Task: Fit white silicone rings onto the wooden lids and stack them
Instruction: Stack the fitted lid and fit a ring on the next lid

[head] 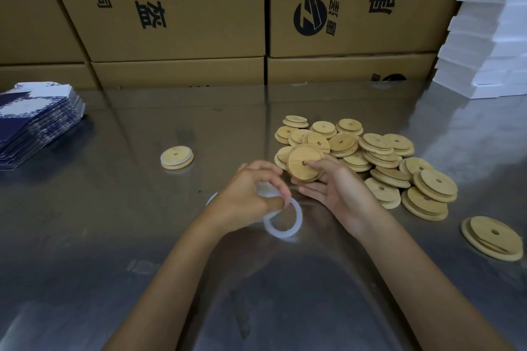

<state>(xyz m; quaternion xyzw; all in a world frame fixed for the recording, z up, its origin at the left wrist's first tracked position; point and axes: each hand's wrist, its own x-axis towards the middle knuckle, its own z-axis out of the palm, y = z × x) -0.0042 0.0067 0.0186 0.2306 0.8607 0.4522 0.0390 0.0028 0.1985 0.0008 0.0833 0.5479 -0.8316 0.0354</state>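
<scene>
My right hand holds one round wooden lid with a small centre hole, tilted up above the steel table. My left hand pinches a white silicone ring that hangs below its fingers; more white rings show under the palm. A heap of bare wooden lids lies to the right of my hands. One lid with a white ring fitted sits alone to the left.
Large cardboard boxes wall off the table's far edge. A stack of blue-and-white printed flat cartons lies at the left. White foam pieces are piled at the far right. A single lid lies at the right edge.
</scene>
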